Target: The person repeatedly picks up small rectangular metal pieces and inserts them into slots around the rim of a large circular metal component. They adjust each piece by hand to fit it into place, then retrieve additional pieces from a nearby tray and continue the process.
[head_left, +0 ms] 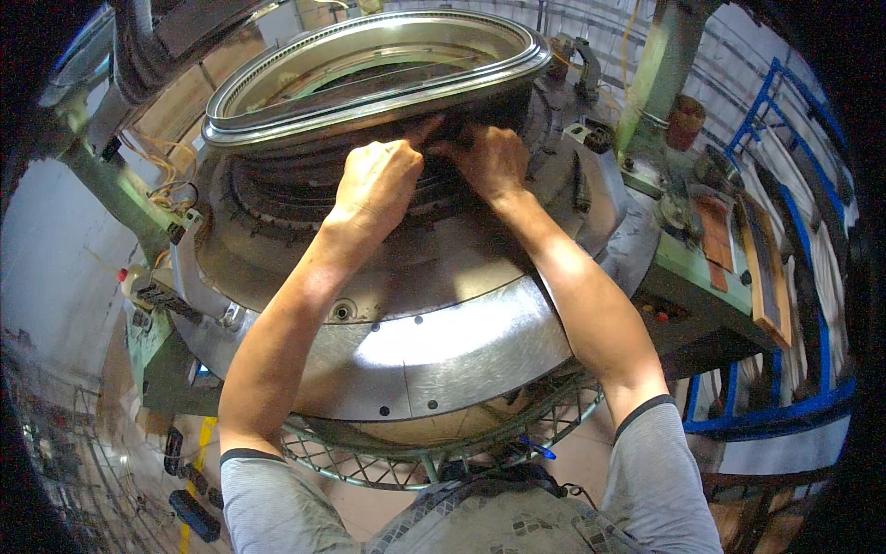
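Note:
My left hand [380, 181] is closed, knuckles up, just below the near rim of a large, shiny metal ring [406, 106]. Beside it, my right hand [496, 164] reaches into the dark gap under the same rim, fingers bent inward. Both hands' fingertips are lost in shadow, and what they grip is hidden. The ring stands tilted above a broad round metal machine bed [406, 268], with dark ribbed bands [286, 180] between them. A smooth, bright metal skirt [443, 346] with small bolt holes curves along the bed's near edge.
Green machine posts rise at the left [125, 189] and right [653, 88]. Orange cables [166, 171] hang by the left post. A round guard rail of metal lattice [388, 462] runs in front of my body. Blue racking [803, 231] with white material stands at right.

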The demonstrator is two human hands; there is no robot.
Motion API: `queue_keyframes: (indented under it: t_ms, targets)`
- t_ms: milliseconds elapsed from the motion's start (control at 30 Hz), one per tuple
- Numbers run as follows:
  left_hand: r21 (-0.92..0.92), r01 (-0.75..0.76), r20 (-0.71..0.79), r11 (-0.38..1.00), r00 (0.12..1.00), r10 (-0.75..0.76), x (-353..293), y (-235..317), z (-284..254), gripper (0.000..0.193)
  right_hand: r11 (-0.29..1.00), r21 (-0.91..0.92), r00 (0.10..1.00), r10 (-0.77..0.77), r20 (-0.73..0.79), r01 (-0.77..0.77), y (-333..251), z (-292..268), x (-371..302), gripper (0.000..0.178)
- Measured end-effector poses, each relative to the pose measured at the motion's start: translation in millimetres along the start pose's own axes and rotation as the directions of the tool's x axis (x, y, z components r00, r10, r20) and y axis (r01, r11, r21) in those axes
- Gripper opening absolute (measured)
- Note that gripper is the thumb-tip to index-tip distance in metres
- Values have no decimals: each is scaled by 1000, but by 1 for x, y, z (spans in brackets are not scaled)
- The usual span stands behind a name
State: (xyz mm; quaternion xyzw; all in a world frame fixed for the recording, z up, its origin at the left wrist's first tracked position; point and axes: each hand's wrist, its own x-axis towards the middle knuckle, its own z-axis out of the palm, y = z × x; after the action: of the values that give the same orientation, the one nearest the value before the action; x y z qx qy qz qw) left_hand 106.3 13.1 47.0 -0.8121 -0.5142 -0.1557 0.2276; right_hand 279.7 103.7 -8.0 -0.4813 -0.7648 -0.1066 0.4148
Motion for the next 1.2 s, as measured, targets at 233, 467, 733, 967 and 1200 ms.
queue_keyframes:
  t_ms: [233, 467, 733, 967, 1200]
  targets:
    - [-322, -52, -291, 945, 956, -46, -17, 8, -7, 34, -156, 702, 703, 61, 709, -695, -6, -5, -6, 22]
    - [-958, 107, -52, 266, 849, -527, -25, 13, -1, 17, -56, 741, 742, 5, 670, -669, -3, -14, 3, 19]
    - [-939, 202, 326, -278, 782, -531, -15, 10, 6, 10, 247, 787, 784, -135, 606, -566, 2, -34, -1, 24]
    - [-869, 246, 453, -430, 748, -486, 9, 28, 15, 17, 437, 755, 812, -87, 576, -489, 13, -51, -26, 16]
    - [-806, 305, 535, -507, 741, -406, 14, 34, 26, 18, 384, 729, 729, -177, 661, -567, 30, -48, -37, 20]
